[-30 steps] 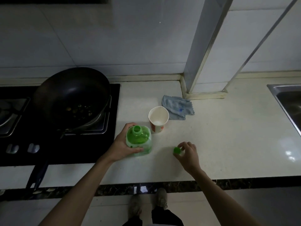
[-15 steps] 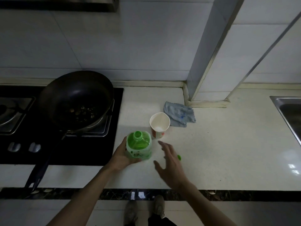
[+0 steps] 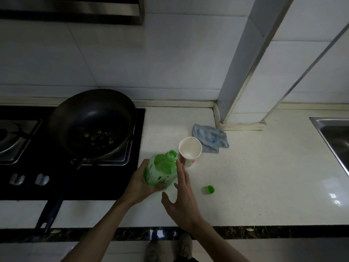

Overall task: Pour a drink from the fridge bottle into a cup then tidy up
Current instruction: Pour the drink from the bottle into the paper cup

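The uncapped green plastic bottle (image 3: 161,170) tilts with its open neck toward the white paper cup (image 3: 189,151) just beside it, held in the left hand (image 3: 140,183), whose grip is wrapped around the bottle's lower body. The right hand (image 3: 182,199) has its grip spread, fingers lying along the bottle's side. The small green round cap (image 3: 210,189) lies apart on the white surface (image 3: 264,176), and a crumpled blue cloth (image 3: 210,138) sits behind the cup.
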